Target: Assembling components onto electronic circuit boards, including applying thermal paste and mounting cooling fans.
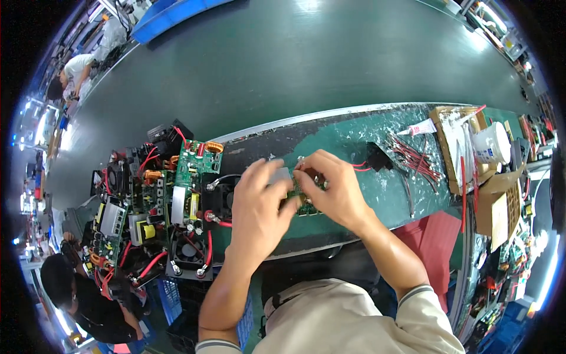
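A small green circuit board [308, 209] lies on the work surface in front of me, mostly covered by my hands. Over its left side hovers my left hand [257, 203], slightly blurred, its bent fingers apart. A flat grey piece [280, 175] shows between those fingers; whether they touch it I cannot tell. My right hand [335, 187] is closed, thumb and fingers pinched at the board's upper part. Red wires [361, 167] run from beside that hand to a black square part [378, 157]. Left of my hands stands a black fan [223, 197] with cable terminals.
Assembled circuit boards [194, 162] and fan units crowd the left side. To the right lie bundled red wires [417, 162], a glue tube [420, 127], an open cardboard box [446, 147] and a white tub [492, 143]. A blue tray [171, 17] sits far off; another person [88, 295] is lower left.
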A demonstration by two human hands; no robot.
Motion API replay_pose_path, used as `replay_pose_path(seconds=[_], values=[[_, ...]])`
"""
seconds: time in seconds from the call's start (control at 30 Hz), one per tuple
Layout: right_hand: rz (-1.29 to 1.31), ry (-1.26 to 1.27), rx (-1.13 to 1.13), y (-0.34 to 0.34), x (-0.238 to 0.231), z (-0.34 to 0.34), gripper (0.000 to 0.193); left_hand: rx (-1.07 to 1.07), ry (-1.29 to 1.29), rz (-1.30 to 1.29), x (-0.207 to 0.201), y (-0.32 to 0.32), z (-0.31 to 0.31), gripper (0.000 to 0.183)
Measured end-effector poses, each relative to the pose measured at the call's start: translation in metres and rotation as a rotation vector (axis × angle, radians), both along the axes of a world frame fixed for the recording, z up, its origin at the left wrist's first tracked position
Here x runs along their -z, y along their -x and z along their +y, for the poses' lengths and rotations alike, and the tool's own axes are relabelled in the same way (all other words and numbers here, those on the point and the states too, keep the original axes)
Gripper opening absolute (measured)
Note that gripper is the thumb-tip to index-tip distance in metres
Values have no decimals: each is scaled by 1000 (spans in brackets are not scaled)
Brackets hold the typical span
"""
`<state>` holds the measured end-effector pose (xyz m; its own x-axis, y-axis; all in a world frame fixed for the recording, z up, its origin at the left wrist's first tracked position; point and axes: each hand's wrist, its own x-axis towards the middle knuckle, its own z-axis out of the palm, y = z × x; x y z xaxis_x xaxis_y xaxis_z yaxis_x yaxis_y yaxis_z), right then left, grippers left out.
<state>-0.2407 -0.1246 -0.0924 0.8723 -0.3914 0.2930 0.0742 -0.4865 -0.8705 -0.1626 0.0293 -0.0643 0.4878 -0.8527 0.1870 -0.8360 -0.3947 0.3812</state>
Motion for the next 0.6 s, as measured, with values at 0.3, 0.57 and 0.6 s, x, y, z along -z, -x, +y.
replay_pose_path(seconds=[0.3, 0.57, 0.6], values=[[79, -81, 101, 36, -14, -3, 12, 42, 349, 512, 7, -9, -25, 26], [65, -140, 148, 55, -8, 0, 14, 96, 336, 617, 11, -13, -21, 14], [91, -231, 151, 56, -3, 0, 15, 99, 336, 616, 16, -14, -22, 14]])
